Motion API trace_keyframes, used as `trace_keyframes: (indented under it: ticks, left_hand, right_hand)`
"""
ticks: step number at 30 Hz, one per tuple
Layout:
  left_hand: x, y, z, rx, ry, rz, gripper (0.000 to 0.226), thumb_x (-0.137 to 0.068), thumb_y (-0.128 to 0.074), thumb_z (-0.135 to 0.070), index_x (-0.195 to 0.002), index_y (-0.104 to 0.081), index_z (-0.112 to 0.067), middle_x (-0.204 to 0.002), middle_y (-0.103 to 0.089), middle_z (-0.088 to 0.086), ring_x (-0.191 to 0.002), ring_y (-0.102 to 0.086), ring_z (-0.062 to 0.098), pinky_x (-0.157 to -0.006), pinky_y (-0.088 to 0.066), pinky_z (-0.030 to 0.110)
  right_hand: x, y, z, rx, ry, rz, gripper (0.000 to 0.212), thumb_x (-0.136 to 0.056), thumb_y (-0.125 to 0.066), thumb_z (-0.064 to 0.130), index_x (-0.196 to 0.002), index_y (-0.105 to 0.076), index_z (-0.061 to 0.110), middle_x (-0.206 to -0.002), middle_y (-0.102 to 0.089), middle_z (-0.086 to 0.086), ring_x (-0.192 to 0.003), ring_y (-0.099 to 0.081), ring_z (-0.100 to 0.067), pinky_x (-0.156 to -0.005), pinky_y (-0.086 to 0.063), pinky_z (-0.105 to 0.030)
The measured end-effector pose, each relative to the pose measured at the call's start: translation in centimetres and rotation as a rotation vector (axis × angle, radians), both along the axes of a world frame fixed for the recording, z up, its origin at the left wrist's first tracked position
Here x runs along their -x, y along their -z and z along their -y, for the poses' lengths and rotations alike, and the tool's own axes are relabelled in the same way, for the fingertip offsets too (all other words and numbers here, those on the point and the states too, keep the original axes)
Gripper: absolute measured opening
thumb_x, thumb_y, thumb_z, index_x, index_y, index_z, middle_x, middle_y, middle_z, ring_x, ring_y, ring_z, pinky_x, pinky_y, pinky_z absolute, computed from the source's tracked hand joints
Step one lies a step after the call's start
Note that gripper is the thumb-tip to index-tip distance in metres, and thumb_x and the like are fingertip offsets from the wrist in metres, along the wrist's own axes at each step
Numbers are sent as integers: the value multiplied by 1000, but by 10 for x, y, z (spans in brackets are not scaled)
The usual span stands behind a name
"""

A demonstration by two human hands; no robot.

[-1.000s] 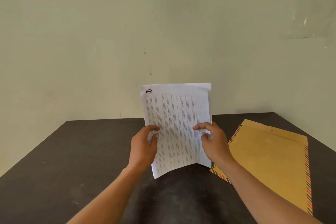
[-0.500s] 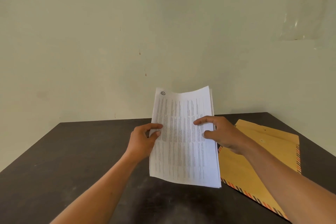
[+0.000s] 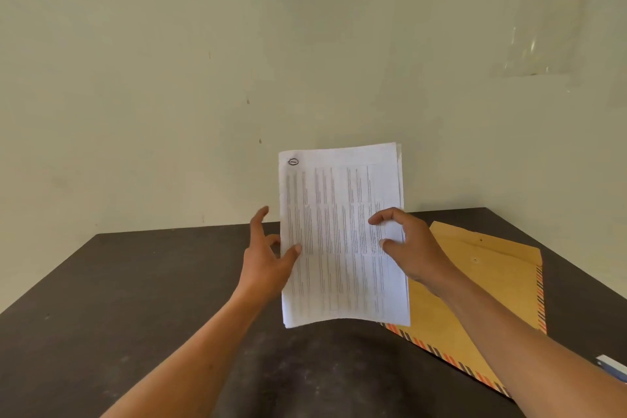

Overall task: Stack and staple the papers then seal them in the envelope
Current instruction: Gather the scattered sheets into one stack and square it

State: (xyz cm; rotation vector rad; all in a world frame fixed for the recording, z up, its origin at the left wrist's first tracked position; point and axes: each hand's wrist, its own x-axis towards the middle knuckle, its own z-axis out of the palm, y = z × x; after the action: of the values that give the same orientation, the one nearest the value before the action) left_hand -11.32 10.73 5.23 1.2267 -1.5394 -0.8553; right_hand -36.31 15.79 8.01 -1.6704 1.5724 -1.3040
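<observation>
Both bare forearms reach forward and converge toward the middle. Left hand: thumb pressed on the front of the papers, index finger stretched up and clear, other fingers apparently behind the sheets. Right hand: fingers curled, thumb and forefinger pinching the right edge.

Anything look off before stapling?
The stack of papers is not squared: back sheets stick out past the front sheet along the top right edge, and its bottom edge bows. Nothing else stands out.
</observation>
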Motion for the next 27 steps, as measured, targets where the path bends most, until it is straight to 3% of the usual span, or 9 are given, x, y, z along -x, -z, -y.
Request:
trace_keyframes:
  ticks: [1,4,8,11,12,16,18,24,27]
  left_hand:
    - [-2,-1,1,-12,-2,-22,79,-88,-75,-25,-147,-24,-37,-116,-64,-4,-105,-67,17,-91,-55,48]
    - [-4,0,5,-22,15,-36,42,-92,-70,-27,-130,-53,-22,-117,-68,-6,-111,-67,20,-93,-57,45]
    - [2,-1,2,-10,-14,-119,23,-103,-51,-25,-126,-52,-20,-118,-64,-5,-110,-63,19,-86,-53,33]
    - [7,-8,1,38,-77,-63,16,-105,-45,-26,-120,-46,-19,-106,-60,-11,-94,-63,10,-67,-50,16]
    - [6,-10,2,42,-96,-42,14,-105,-46,-25,-118,-45,-19,-103,-59,-12,-88,-63,6,-58,-49,14]
    - [-9,-7,6,-2,-126,75,30,-101,-56,-19,-124,-37,-27,-106,-62,-7,-79,-65,4,-51,-48,12]
    - [-17,4,3,-59,-108,186,37,-99,-58,-17,-129,-38,-27,-106,-62,-6,-74,-65,2,-49,-48,12]
    - [-35,63,-10,-187,-93,553,16,-98,-61,-26,-113,-64,-20,-123,-62,0,-71,-56,2,-52,-39,10]
    - [-38,79,-17,-166,-125,686,20,-99,-58,-32,-116,-66,-25,-123,-64,-2,-77,-62,6,-56,-47,16]
  right_hand:
    - [-3,1,-1,1,7,-8,44,-90,-56,-9,-100,-67,32,-128,-59,15,-106,-62,-48,-88,-56,-57]
    - [-13,9,-5,3,32,-4,42,-89,-55,-12,-96,-66,27,-127,-60,10,-95,-67,-22,-61,-55,-24]
    - [-25,12,-3,30,83,65,37,-89,-53,-13,-95,-66,21,-122,-61,11,-84,-68,-22,-59,-50,-26]
    - [-29,7,2,29,71,89,36,-91,-53,-10,-99,-67,21,-122,-61,9,-50,-57,-6,-46,-41,-16]
    - [-28,5,4,8,59,94,36,-92,-53,-9,-100,-67,23,-124,-61,8,-50,-53,-4,-46,-41,-17]
    - [-22,12,15,-213,16,102,30,-98,-55,2,-103,-63,30,-130,-58,0,-107,-62,-20,-86,-57,-34]
    - [-23,24,16,-306,9,43,26,-98,-57,5,-104,-63,29,-133,-56,-1,-117,-58,-23,-98,-54,-41]
    - [-39,72,8,-405,7,-312,29,-99,-59,10,-122,-61,26,-144,-51,3,-95,-58,-9,-65,-47,-12]
    - [-47,90,2,-425,-1,-431,32,-98,-60,11,-126,-59,26,-145,-51,1,-120,-57,-17,-75,-47,-12]
